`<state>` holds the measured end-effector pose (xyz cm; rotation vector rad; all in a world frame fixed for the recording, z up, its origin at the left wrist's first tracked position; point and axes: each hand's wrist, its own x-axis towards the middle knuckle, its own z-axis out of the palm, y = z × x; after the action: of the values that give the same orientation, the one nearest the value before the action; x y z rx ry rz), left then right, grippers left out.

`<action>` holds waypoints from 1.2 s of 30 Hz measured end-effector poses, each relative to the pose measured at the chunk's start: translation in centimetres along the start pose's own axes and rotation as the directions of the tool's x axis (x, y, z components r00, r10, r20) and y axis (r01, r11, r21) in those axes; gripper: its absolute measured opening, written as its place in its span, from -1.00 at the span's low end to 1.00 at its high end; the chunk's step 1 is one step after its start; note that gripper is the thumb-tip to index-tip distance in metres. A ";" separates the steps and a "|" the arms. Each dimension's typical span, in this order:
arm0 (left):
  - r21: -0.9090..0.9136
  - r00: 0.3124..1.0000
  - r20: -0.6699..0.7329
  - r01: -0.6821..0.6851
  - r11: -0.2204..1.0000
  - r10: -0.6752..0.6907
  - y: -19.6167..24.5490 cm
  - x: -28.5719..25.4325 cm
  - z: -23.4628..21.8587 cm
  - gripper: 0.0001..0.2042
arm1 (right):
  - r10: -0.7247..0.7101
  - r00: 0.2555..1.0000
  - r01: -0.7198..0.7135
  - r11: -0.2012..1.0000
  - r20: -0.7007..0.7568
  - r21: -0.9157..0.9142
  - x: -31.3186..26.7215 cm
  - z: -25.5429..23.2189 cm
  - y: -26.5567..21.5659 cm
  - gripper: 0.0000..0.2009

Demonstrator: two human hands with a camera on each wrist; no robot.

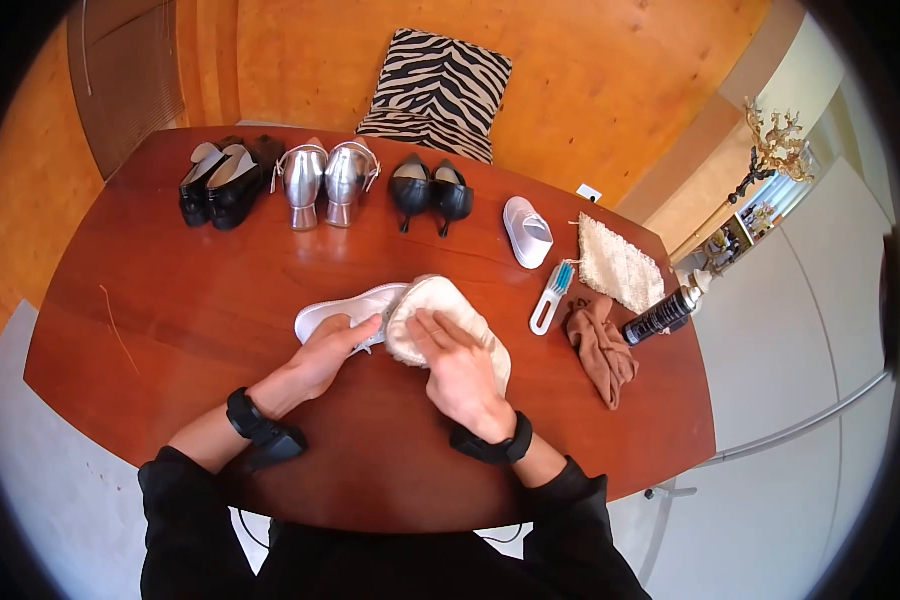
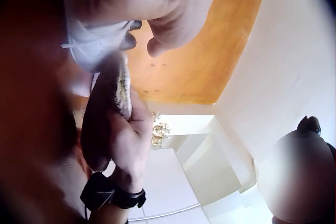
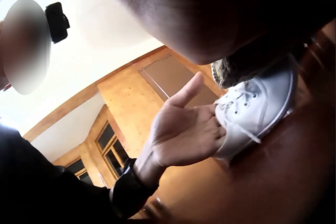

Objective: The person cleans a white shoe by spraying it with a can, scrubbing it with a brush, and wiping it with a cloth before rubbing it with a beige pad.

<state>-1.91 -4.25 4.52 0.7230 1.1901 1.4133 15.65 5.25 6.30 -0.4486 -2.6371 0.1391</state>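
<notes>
A white lace-up shoe [image 1: 345,305] lies on the table, its laces showing in the right wrist view [image 3: 257,108]. Straight fingers of my left hand [image 1: 322,358] reach into the shoe's opening, with the palm turned up and the thumb apart in the right wrist view [image 3: 186,132]. My right hand [image 1: 462,380] holds a thick cream fleecy cloth [image 1: 432,293] against the shoe, its fingers lying along the top. In the left wrist view the thumb of the right hand [image 2: 128,145] is against the cloth's near side [image 2: 100,119]. The cloth hides part of the shoe.
Black loafers [image 1: 232,185], silver heels [image 1: 325,180] and black heels [image 1: 430,195] line the far side. To the right are another white shoe [image 1: 527,232], a brush [image 1: 550,300], a cream fleecy cloth [image 1: 618,262], a brown cloth [image 1: 602,350] and a spray can [image 1: 662,315].
</notes>
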 end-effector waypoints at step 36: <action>0.317 0.984 0.170 -0.100 0.943 0.047 -1.4 0.1 -0.2 -0.59 | -0.087 0.996 0.085 0.995 -0.033 -0.053 0.6 -0.3 -0.4 -0.48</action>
<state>-1.58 -4.35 3.12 1.1005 1.2938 1.2048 15.18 5.07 6.89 -0.3503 -2.6247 0.0358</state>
